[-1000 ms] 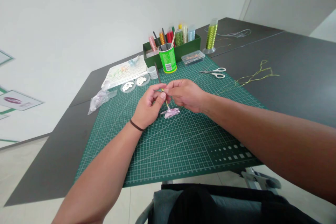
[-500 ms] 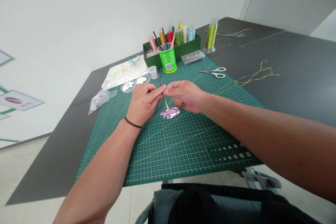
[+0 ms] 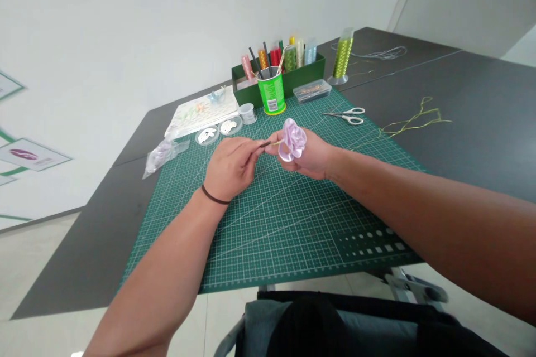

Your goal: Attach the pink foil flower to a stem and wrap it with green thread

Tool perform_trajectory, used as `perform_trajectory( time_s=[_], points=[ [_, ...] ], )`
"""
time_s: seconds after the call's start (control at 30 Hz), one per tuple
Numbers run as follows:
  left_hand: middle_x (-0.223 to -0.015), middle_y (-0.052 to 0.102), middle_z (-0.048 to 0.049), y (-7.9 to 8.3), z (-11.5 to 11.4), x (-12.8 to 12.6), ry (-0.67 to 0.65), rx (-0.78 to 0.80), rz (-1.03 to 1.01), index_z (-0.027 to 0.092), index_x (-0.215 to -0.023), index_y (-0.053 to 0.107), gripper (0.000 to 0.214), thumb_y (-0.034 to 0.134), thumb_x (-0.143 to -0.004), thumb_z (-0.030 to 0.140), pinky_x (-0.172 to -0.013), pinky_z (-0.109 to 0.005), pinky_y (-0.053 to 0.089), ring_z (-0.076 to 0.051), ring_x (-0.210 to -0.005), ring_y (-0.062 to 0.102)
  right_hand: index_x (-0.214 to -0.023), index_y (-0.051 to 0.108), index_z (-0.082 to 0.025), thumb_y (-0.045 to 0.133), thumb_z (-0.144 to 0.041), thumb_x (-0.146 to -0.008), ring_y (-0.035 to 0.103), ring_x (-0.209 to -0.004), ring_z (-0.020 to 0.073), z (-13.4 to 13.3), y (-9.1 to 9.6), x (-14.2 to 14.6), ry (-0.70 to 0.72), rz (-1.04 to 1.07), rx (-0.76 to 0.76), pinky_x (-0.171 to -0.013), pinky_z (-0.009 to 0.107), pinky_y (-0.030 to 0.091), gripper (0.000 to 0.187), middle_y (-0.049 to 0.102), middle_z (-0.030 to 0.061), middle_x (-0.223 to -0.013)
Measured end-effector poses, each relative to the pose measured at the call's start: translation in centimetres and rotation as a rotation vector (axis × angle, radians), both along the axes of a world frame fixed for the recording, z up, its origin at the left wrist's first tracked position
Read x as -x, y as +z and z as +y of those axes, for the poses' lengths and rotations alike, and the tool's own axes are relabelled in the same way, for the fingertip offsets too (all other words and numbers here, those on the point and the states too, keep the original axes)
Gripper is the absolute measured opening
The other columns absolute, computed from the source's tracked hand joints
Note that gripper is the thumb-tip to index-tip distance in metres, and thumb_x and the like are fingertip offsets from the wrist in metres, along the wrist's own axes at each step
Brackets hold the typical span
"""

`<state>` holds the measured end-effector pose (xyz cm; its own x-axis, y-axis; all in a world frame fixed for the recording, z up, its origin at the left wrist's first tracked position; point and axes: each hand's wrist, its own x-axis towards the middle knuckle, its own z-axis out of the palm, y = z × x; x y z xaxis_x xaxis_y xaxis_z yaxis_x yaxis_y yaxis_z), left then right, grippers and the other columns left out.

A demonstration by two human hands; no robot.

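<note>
A pale lilac ribbon flower point(image 3: 292, 138) on a thin stem point(image 3: 268, 144) is held level above the green cutting mat point(image 3: 285, 223). My left hand point(image 3: 230, 166) pinches the free end of the stem, fingers closed. My right hand point(image 3: 307, 155) sits just behind the flower head, fingers curled round the stem under the petals. The flower head faces me.
At the mat's far edge stand a green cup of tools point(image 3: 271, 91), a green box of thread spools point(image 3: 285, 70), a clear case point(image 3: 310, 91) and a yellow-green spool point(image 3: 342, 57). Scissors point(image 3: 347, 116) and loose thread point(image 3: 412, 120) lie right. Petal dishes point(image 3: 218, 131) and a plastic bag point(image 3: 161, 154) lie left.
The flower swung up from hanging head-down over the mat to lying level with its head facing me. The stem went from upright to level between my hands.
</note>
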<state>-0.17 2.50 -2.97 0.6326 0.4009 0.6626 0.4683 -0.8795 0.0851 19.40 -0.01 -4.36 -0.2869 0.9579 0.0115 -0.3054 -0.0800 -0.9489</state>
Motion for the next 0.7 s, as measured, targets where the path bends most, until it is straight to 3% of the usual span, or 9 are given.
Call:
perform_trajectory(
  time_s=[0.2, 0.3, 0.4, 0.47, 0.53, 0.6, 0.7],
  points=[
    [-0.084, 0.073, -0.0063, 0.4, -0.9, -0.6, 0.165, 0.14, -0.113, 0.02, -0.087, 0.065, 0.023, 0.051, -0.1, 0.034, -0.078, -0.035, 0.049, -0.02, -0.08, 0.065, -0.076, 0.058, -0.02, 0.069, -0.025, -0.091, 0.021, -0.039, 0.0058, -0.1, 0.8, -0.1, 0.039, -0.075, 0.035, -0.037, 0.02, 0.017, 0.02, 0.031, -0.0115, -0.045],
    [-0.077, 0.071, -0.003, 0.7, -0.9, -0.9, 0.273, 0.349, -0.211, 0.021, -0.085, 0.066, 0.023, 0.054, -0.098, 0.034, -0.075, -0.034, 0.05, -0.018, -0.073, 0.064, -0.077, 0.061, -0.02, 0.064, -0.024, -0.092, 0.026, -0.042, 0.0084, 0.4, 0.6, -0.4, -0.082, -0.212, -0.027, -0.04, 0.022, 0.021, 0.017, 0.033, -0.0089, -0.046],
    [-0.071, 0.071, -0.0011, 0.5, -0.4, -1.2, 0.291, 0.6, -0.376, 0.02, -0.086, 0.068, 0.023, 0.055, -0.098, 0.034, -0.069, -0.031, 0.051, -0.016, -0.066, 0.065, -0.076, 0.064, -0.021, 0.059, -0.024, -0.094, 0.048, -0.059, 0.0153, 1.1, -0.1, -0.8, -0.348, -0.529, -0.258, -0.055, 0.027, 0.042, 0.019, 0.051, 0.0001, -0.06],
    [-0.07, 0.071, -0.0008, 0.2, -0.1, -1.4, 0.266, 0.701, -0.479, 0.019, -0.084, 0.069, 0.023, 0.057, -0.097, 0.035, -0.066, -0.03, 0.052, -0.014, -0.064, 0.065, -0.085, 0.066, -0.02, 0.056, -0.026, -0.095, 0.06, -0.09, 0.0241, 1.6, -0.8, -1.1, -0.559, -0.744, -0.444, -0.08, 0.038, 0.051, 0.016, 0.064, 0.0093, -0.087],
    [-0.069, 0.07, -0.0003, -0.2, 0.1, -1.5, 0.242, 0.754, -0.529, 0.019, -0.083, 0.069, 0.023, 0.059, -0.095, 0.036, -0.065, -0.029, 0.052, -0.014, -0.063, 0.066, -0.107, 0.067, -0.019, 0.052, -0.028, -0.097, 0.056, -0.119, 0.032, 1.9, -1.3, -1.3, -0.744, -0.865, -0.576, -0.101, 0.05, 0.046, 0.02, 0.063, 0.0162, -0.119],
    [-0.068, 0.07, 0.0, -0.3, 0.2, -1.5, 0.227, 0.779, -0.531, 0.019, -0.082, 0.07, 0.023, 0.061, -0.094, 0.036, -0.064, -0.029, 0.052, -0.014, -0.062, 0.066, -0.123, 0.061, -0.019, 0.048, -0.03, -0.099, 0.046, -0.135, 0.0345, 1.9, -1.5, -1.3, -0.829, -0.904, -0.682, -0.111, 0.055, 0.038, 0.03, 0.056, 0.0183, -0.137],
    [-0.068, 0.071, -0.0003, -0.2, -0.1, -1.6, 0.223, 0.792, -0.491, 0.019, -0.083, 0.07, 0.024, 0.061, -0.095, 0.037, -0.064, -0.029, 0.052, -0.014, -0.061, 0.066, -0.12, 0.06, -0.021, 0.042, -0.029, -0.1, 0.049, -0.133, 0.0308, 1.3, -1.1, -1.0, -0.772, -0.836, -0.816, -0.112, 0.051, 0.038, 0.028, 0.059, 0.0162, -0.134]
  ],
)
